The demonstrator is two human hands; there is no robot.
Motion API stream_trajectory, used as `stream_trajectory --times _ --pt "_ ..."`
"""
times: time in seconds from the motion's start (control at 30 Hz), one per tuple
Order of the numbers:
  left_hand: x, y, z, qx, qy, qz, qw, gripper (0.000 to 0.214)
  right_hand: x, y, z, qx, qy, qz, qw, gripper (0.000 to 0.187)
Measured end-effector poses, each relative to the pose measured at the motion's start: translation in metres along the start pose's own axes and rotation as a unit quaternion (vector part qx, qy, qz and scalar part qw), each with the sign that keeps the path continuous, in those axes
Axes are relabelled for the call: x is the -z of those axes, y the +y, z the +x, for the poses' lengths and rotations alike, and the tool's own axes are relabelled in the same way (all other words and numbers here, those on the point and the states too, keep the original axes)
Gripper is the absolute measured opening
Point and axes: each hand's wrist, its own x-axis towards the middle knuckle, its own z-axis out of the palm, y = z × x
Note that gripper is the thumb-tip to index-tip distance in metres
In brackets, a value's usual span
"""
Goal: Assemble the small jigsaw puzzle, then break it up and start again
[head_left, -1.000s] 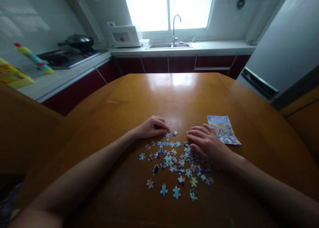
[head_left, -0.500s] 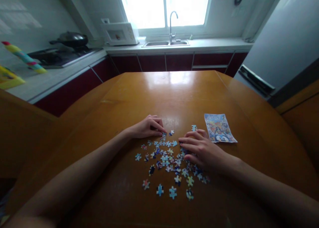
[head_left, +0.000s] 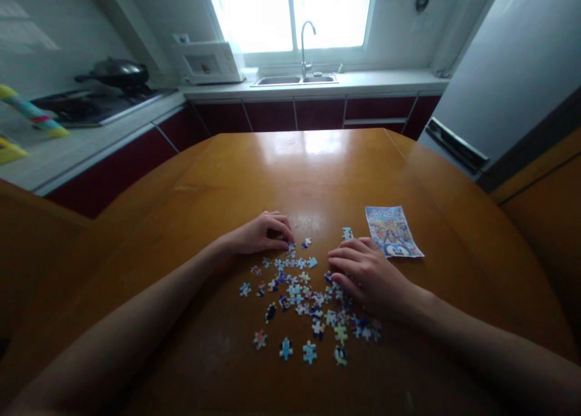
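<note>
On the table, jigsaw puzzle pieces (head_left: 294, 290) lie in a loose heap, mostly blue, white and purple. My left hand (head_left: 263, 233) is at the heap's far left edge, thumb and forefinger pinched on a small puzzle piece (head_left: 291, 246). A separate puzzle piece (head_left: 307, 243) lies just right of those fingertips. Over the right side of the heap rests my right hand (head_left: 370, 275), palm down with fingers stretched out; it covers some pieces. Beyond its knuckles is a light blue puzzle piece (head_left: 347, 233).
A printed picture sheet (head_left: 394, 231) with a penguin lies right of my right hand. The wooden table (head_left: 290, 174) reaches toward a counter with a sink (head_left: 295, 80), a microwave (head_left: 211, 62) and a black pan (head_left: 120, 72). A fridge (head_left: 490, 83) stands at right.
The view has swung slightly to the right. My right hand has shifted a little right relative to the pieces. My left hand keeps its pinch at about the same spot.
</note>
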Motion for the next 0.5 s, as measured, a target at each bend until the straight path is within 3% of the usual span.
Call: stream_trajectory --times 0.17,0.3,0.5 --pt "0.002 0.005 -0.003 0.004 -0.007 -0.027 1.0 0.011 0.002 -0.014 -0.005 0.007 0.019 0.015 1.0 0.024" --pt "0.0 0.003 -0.006 0.05 0.016 -0.044 0.998 0.015 0.001 -0.023 -0.009 0.03 0.014 0.027 0.999 0.023" --pt "-0.004 -0.003 -0.006 0.038 0.041 -0.044 0.997 0.016 0.005 -0.015 -0.009 0.014 0.019 0.017 1.0 0.024"
